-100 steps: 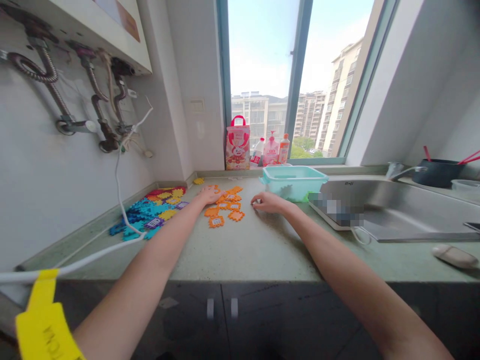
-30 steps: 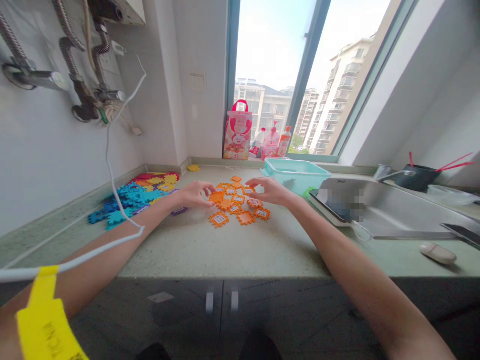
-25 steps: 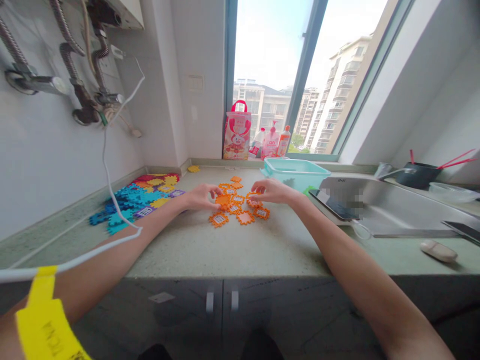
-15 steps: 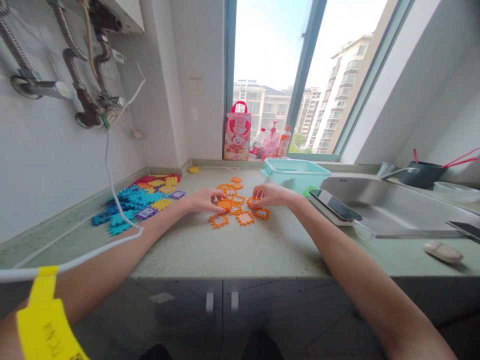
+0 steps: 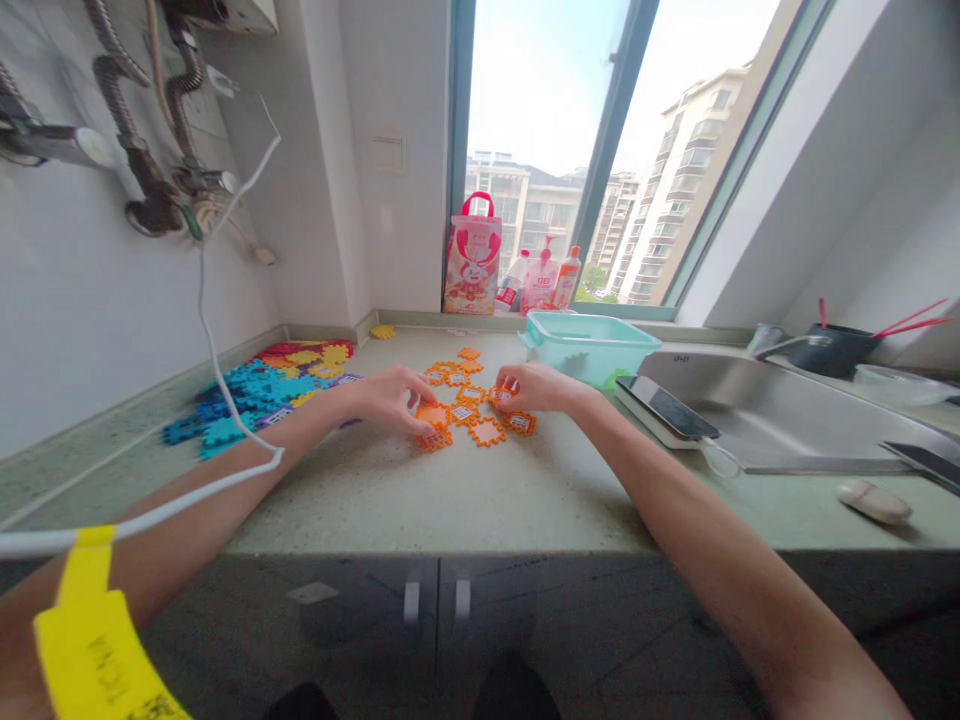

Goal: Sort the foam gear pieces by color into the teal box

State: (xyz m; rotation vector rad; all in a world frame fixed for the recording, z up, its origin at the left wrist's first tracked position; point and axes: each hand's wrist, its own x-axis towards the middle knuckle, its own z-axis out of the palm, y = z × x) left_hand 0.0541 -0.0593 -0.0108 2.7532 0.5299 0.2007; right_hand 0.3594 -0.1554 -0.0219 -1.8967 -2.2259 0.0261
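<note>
Several orange toothed puzzle tiles [image 5: 486, 431] lie together on the green counter [image 5: 465, 500]. My left hand [image 5: 390, 396] is curled over the left side of the cluster, fingertips pressing an orange tile [image 5: 433, 415]. At the right side, my right hand [image 5: 531, 387] has its fingers bent and pinched on another orange tile [image 5: 501, 396]. More orange tiles [image 5: 469, 354] lie just behind the hands.
A heap of blue, yellow, red and purple tiles [image 5: 259, 392] lies at the left by the wall. A teal tub [image 5: 589, 343], a phone [image 5: 666, 407], the steel sink [image 5: 780, 420], a white cable [image 5: 225, 400] and bottles on the windowsill [image 5: 544, 282] surround the spot.
Both hands have come down from slightly above the tiles onto the orange cluster, the left sliding toward the near-left tiles. The view has tilted down a little.
</note>
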